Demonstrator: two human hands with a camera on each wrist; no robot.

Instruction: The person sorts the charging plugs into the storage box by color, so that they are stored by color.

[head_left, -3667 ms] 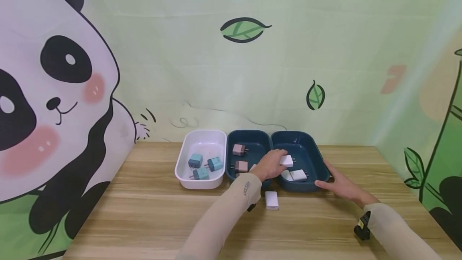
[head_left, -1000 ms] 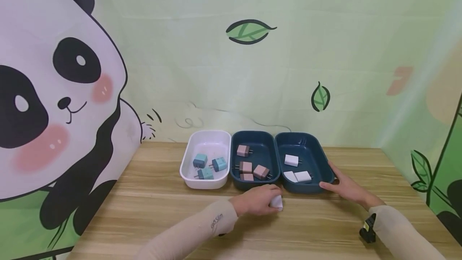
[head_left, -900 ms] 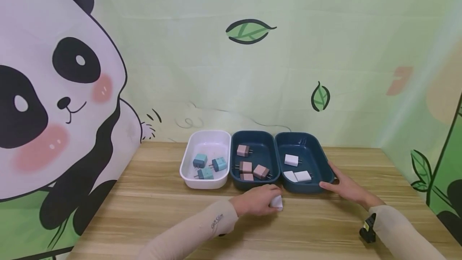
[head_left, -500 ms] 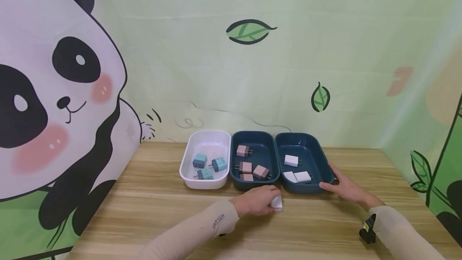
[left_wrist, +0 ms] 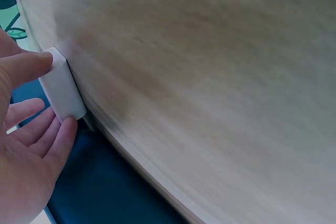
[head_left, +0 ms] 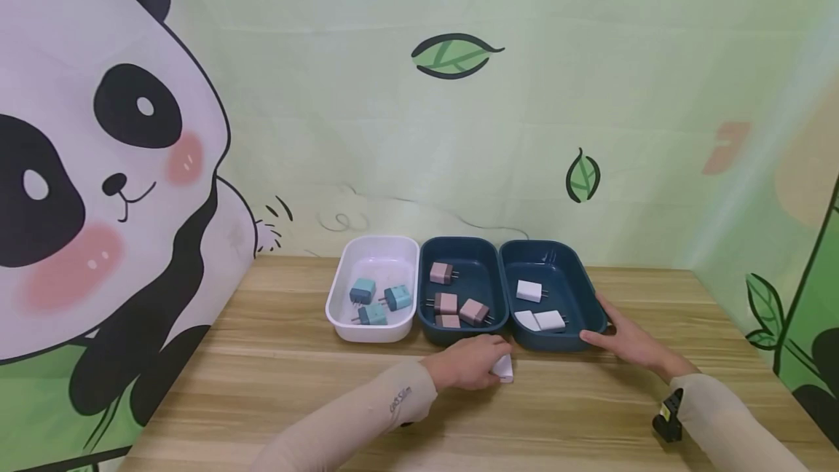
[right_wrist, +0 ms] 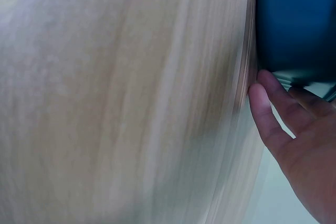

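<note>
My left hand (head_left: pixel 467 363) pinches a white charger block (head_left: pixel 503 368) on the table, just in front of the dark blue trays. In the left wrist view, thumb and fingertips press opposite ends of that charger (left_wrist: pixel 63 88). With fairly straight fingers, my right hand (head_left: pixel 625 339) rests against the right-hand dark blue tray (head_left: pixel 590 339), thumb by its front corner. The right wrist view shows the fingertips (right_wrist: pixel 258 98) right at the tray's side. Inside this tray lie a white charger with prongs (head_left: pixel 529 291) and two more white ones close together (head_left: pixel 549 320).
Left of it, touching, stands another dark blue tray (head_left: pixel 462 242) with several pinkish-brown chargers (head_left: pixel 474 312). Beyond that is a white tray (head_left: pixel 376 333) holding three light-blue chargers (head_left: pixel 397 298). A printed cloth wall (head_left: pixel 367 130) rises behind the wooden table (head_left: pixel 275 384).
Earlier, my left hand was over the right tray with a white charger; that charger now lies inside. The hand has moved to the front and holds another. The right hand stays at the tray.
</note>
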